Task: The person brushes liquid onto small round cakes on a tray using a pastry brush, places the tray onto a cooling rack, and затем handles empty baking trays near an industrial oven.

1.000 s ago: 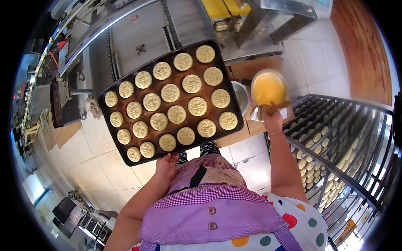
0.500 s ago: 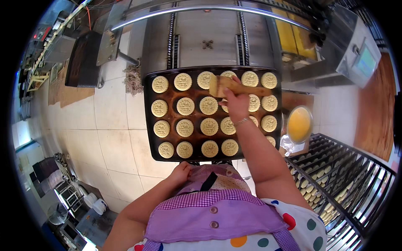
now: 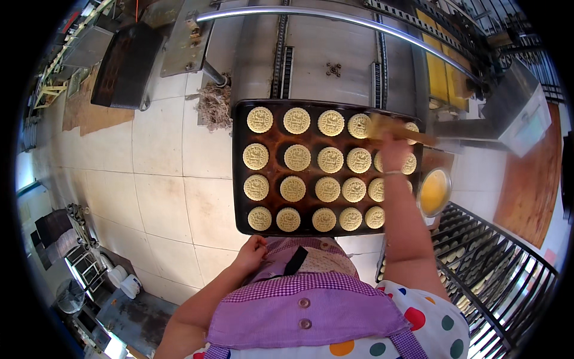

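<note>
A dark baking tray (image 3: 276, 197) holds rows of round pale mooncakes (image 3: 330, 160) with stamped tops and scalloped edges. My right hand (image 3: 394, 153) is closed round the wooden handle of a flat pastry brush (image 3: 382, 127). The brush lies over the far row at the tray's right side, blurred by motion, its bristles pointing left against or just above a mooncake; contact is unclear. My right forearm hides part of the right-hand columns. My left hand (image 3: 251, 253) is at the tray's near edge beside my purple apron, fingers curled; anything inside them is hidden.
A bowl of yellow egg wash (image 3: 434, 191) stands right of the tray. Beyond it, a black rack (image 3: 478, 263) holds more pale pieces. A metal conveyor machine (image 3: 326, 36) with a shiny bar lies behind the tray. An empty dark tray (image 3: 127, 66) is at far left.
The brush in my right hand has moved right along the far row. The tray appears farther right because the view has shifted. My left hand stays by the near edge.
</note>
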